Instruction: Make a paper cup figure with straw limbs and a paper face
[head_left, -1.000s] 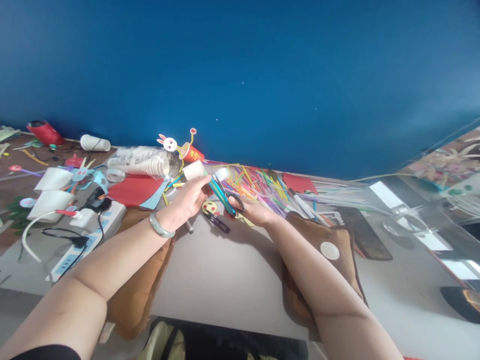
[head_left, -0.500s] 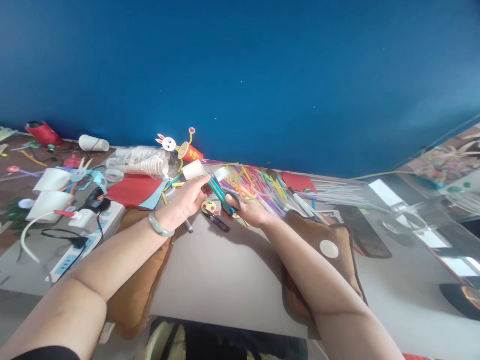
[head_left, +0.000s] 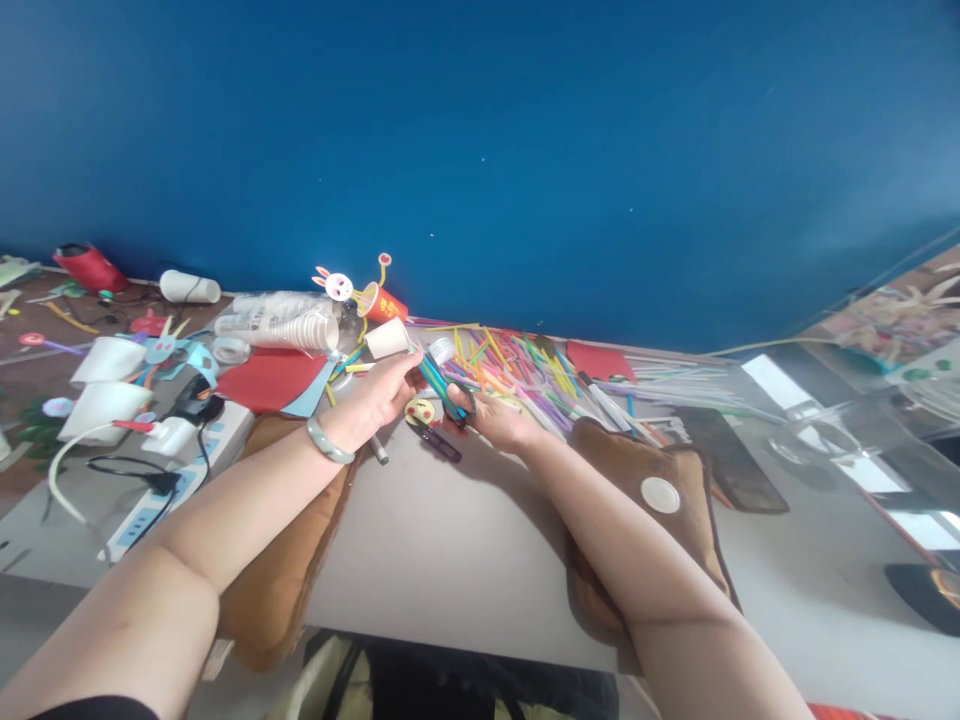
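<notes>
My left hand (head_left: 386, 393) is closed at the upper end of several blue and teal straws (head_left: 433, 376), its thumb and fingers pinched together. My right hand (head_left: 493, 418) is curled around the dark loop handle of a pair of scissors (head_left: 465, 402), close to the lower end of the straws. The scissor blades are hard to make out. Below the hands lie a round yellow face cutout (head_left: 421, 411) and a dark slim cutter (head_left: 439, 441). A grey marker (head_left: 380, 450) rests beside my left wrist.
Loose coloured straws (head_left: 510, 365) spread along the blue wall. Paper cups (head_left: 289, 328) in plastic, a rabbit-decorated red cup (head_left: 390, 303) and red paper (head_left: 262, 380) lie left. Brown cushions (head_left: 637, 520) support both forearms. A power strip (head_left: 225, 430) with cables stands left.
My right hand and the scissors have shifted slightly left and up, towards my left hand. My left hand stays on the straws. The camera view has moved a little.
</notes>
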